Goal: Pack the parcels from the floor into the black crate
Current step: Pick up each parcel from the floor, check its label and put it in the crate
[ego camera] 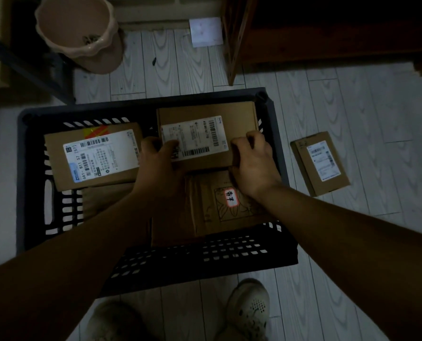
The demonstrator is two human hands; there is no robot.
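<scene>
The black slatted crate [30,168] stands on the floor in front of me. Both hands grip a flat cardboard parcel with a white label [205,119] over the crate's far right corner: my left hand [159,163] holds its near left edge, my right hand [254,161] its near right corner. Another labelled parcel [94,156] lies in the crate's left part. Under my hands a brown box with a drawing and a red-edged sticker [219,205] rests inside. One small labelled parcel [319,163] lies on the floor right of the crate.
A pink ceramic pot [79,30] stands at the far left beside a dark metal frame. Wooden furniture [303,40] fills the far right. A white paper sheet [206,32] lies against the wall. My shoes [249,308] are just behind the crate's near wall.
</scene>
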